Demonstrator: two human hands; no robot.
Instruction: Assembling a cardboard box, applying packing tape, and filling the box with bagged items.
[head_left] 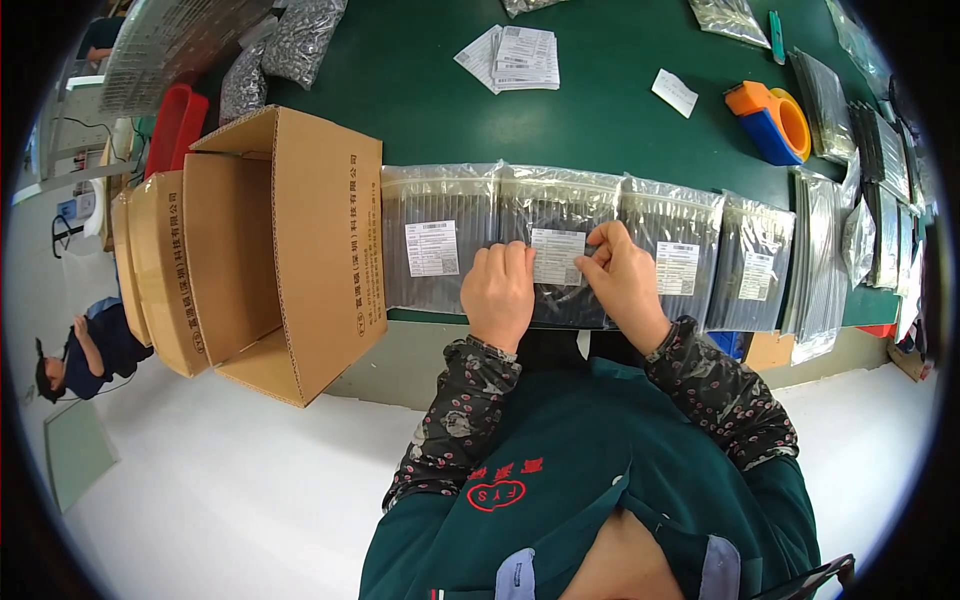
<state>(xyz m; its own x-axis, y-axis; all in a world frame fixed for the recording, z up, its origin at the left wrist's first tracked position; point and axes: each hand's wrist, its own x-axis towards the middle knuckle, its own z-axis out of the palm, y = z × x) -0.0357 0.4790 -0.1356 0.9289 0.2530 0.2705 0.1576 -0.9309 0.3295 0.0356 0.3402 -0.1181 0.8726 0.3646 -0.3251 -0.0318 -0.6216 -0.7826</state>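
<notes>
Four clear plastic bags of dark thin parts lie side by side along the near edge of the green table [620, 110]. At the far left an open cardboard box [270, 250] stands beside the table, touching the first bag [435, 240], which already has a white label. The left hand [497, 290] rests on the second bag [555, 245], fingers curled together, pressing the left edge of a white label [556, 256]. The right hand [622, 280] pinches the right edge of the same label between thumb and forefinger. To the right lie the third bag [672, 255] and the fourth bag [752, 265], both labelled. Farther right and far, an orange and blue tape dispenser [772, 118] stands on the table.
</notes>
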